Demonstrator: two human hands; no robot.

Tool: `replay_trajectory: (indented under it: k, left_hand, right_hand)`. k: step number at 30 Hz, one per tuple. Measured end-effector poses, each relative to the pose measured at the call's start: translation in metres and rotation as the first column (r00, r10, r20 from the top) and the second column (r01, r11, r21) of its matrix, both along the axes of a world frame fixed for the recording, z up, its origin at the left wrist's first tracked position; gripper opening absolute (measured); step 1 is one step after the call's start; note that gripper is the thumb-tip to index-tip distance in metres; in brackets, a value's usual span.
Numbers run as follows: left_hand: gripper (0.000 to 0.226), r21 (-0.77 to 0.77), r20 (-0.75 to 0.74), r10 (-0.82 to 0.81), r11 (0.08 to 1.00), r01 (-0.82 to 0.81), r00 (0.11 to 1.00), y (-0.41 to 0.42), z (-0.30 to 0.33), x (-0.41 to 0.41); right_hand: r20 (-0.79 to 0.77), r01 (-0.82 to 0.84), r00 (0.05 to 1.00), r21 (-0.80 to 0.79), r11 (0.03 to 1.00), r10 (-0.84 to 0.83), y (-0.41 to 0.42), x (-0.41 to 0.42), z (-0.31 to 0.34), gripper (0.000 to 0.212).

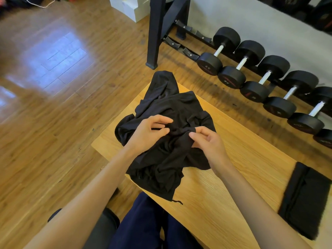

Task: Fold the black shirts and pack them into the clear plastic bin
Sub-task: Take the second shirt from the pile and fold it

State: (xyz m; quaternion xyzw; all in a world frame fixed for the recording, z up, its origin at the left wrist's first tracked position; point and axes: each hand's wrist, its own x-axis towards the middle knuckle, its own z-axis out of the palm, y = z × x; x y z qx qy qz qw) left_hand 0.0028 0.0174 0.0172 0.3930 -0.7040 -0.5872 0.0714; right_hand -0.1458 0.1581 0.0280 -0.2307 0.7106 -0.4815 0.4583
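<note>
A crumpled black shirt lies in a heap on the left end of a light wooden table, part of it hanging over the near and far edges. My left hand rests on top of the heap, fingers curled into a bunched ridge of cloth. My right hand pinches the same ridge from the right between thumb and fingers. A second black shirt lies folded flat as a rectangle at the right end of the table. No clear plastic bin shows in this view.
A row of black dumbbells sits on a low rack along the wall beyond the table. A black metal frame post stands on the wooden floor behind the table. White boxes are at the back. My legs in dark trousers are below the table edge.
</note>
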Motion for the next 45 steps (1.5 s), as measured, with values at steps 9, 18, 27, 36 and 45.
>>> replay_trajectory:
  k: [9,18,27,36,45]
  left_hand:
    - [0.036,-0.223,0.366,-0.154,0.943,0.247,0.918,0.013,-0.042,0.007]
    - [0.010,-0.140,0.091,0.029,0.990,-0.016,0.995,-0.001,-0.026,-0.002]
    - [0.015,-0.164,-0.225,0.061,0.981,-0.100,0.972,-0.029,0.018,-0.036]
    - [0.022,-0.185,-0.221,0.023,0.981,-0.065,0.975,-0.040,0.022,-0.053]
    - [0.037,-0.337,0.385,-0.352,0.807,0.485,0.853,-0.057,0.007,-0.036]
  right_hand:
    - [0.010,0.225,0.974,0.065,0.972,-0.226,0.004,-0.033,-0.005,0.020]
    - [-0.196,0.400,0.895,-0.041,0.915,-0.400,-0.001,-0.045,0.000,0.024]
    - [-0.369,0.320,0.878,-0.020,0.947,-0.304,-0.005,-0.063,0.002,0.028]
    - [-0.436,0.260,0.875,0.061,0.964,-0.209,-0.006,-0.063,-0.007,0.017]
    - [-0.465,0.391,0.819,0.027,0.920,-0.335,-0.010,-0.068,-0.004,0.026]
